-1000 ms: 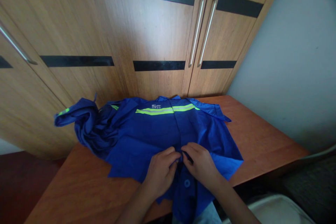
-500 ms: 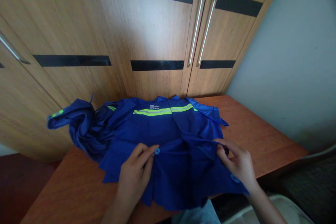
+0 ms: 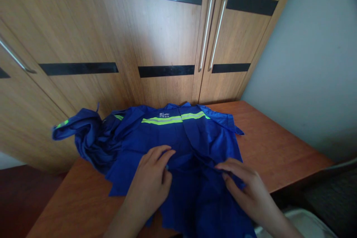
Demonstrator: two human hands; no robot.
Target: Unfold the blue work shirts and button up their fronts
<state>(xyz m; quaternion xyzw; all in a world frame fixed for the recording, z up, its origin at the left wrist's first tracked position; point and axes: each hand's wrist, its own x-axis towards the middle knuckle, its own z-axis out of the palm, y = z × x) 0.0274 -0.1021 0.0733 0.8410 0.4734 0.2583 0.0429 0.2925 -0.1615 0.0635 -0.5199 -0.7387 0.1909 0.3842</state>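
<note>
A dark blue work jacket (image 3: 170, 134) with a yellow-green reflective stripe lies spread in front of me, its collar side toward the cabinet. My left hand (image 3: 152, 180) is over the jacket's middle, thumb and fingers curved and apart. A bit of a light blue button (image 3: 167, 167) shows between them; whether they touch it I cannot tell. Between the thumb and fingers of my right hand (image 3: 244, 184) is the edge of the jacket's front flap, slightly lifted. The cloth below hangs toward me over the near edge.
The jacket rests on a reddish-brown wooden table (image 3: 276, 148). To the left is a bunched sleeve (image 3: 92, 134). A wooden cabinet (image 3: 164, 33) with metal handles stands right behind, and a pale wall (image 3: 312, 67) rises on the right.
My right hand has moved left, bringing the flap closer to my left hand. The left thumb and fingers have spread from their pinch at the button. The lower cloth has dropped nearer to me.
</note>
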